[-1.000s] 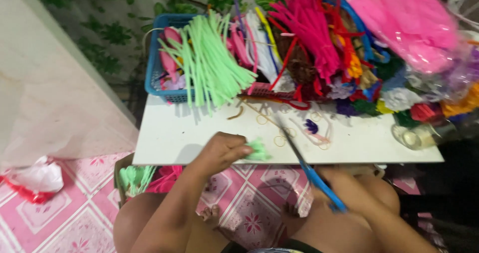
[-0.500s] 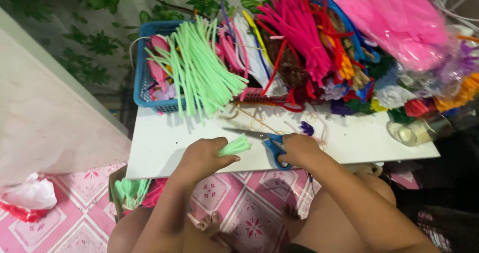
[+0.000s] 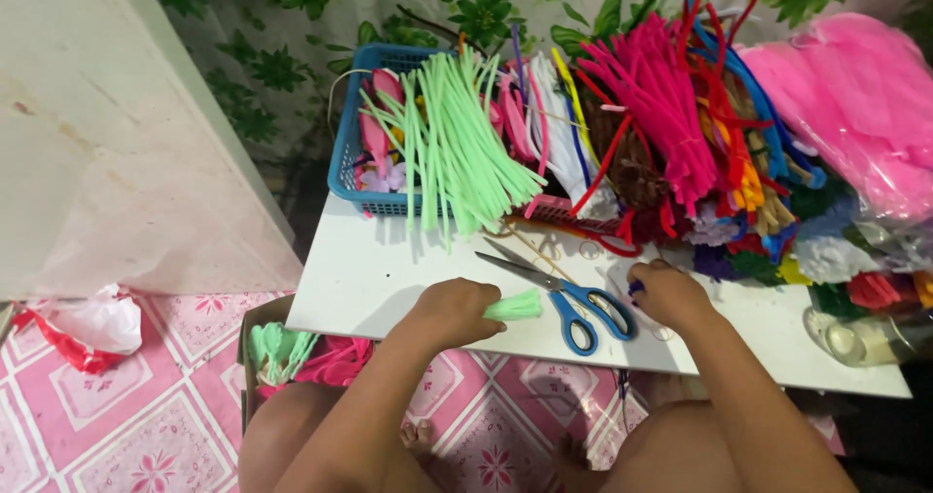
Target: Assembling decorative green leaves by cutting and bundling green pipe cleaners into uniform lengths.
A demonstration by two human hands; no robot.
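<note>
Fuzzy stems, hard plastic, smooth board

Pale-green pipe cleaners (image 3: 457, 143) look fuzzy and matt; scissors (image 3: 564, 294) pair shiny metal blades with glossy blue plastic handles; the white worktop (image 3: 369, 269) looks smooth; the basket (image 3: 350, 162) is blue plastic mesh.

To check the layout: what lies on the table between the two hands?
In the head view, blue-handled scissors lie between the left hand and the right hand.

- Your left hand (image 3: 449, 310) grips a small pale-green fuzzy piece (image 3: 515, 305), its tip poking out sideways just above the white tabletop (image 3: 369, 269).
- The blue-handled scissors (image 3: 569, 299) lie flat, blades slightly apart, between your hands, handles touching your right hand (image 3: 669, 294).
</note>
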